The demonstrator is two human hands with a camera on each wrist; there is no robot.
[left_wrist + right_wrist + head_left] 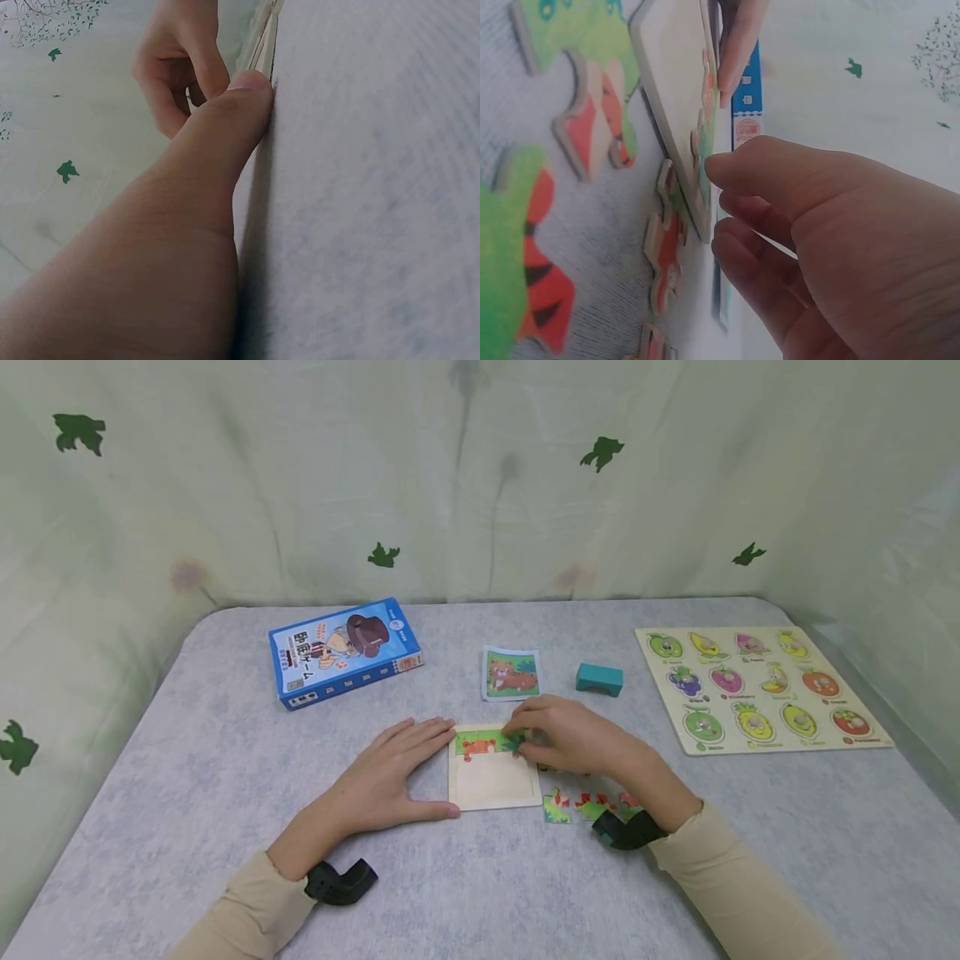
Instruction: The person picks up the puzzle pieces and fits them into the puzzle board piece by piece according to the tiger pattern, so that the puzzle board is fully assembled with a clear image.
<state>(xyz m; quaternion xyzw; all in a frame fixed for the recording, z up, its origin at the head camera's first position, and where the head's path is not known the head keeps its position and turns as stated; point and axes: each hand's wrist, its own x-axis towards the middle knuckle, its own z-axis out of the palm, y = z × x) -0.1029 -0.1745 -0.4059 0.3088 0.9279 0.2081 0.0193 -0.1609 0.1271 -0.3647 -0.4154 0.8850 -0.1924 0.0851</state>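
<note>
A shallow wooden puzzle tray (495,785) lies on the table, with a row of joined pieces (477,747) along its far side, green with an orange animal's head. The left hand (382,777) rests flat beside it, straight fingers touching the left edge and thumb at the near left corner. At the far right corner, the right hand (573,735) pinches a green puzzle piece (512,742) between thumb and fingers, low against the tray. Its fingertips partly hide the piece. Several loose puzzle pieces (557,807) lie right of the tray, some under the right wrist; one loose piece (664,247) shows close up in the right wrist view.
Behind the tray lies a picture card (512,675) of an orange animal. A teal arch block (599,678) stands to its right. A blue game box (345,647) is at the back left, and a fruit puzzle board (757,689) at the right.
</note>
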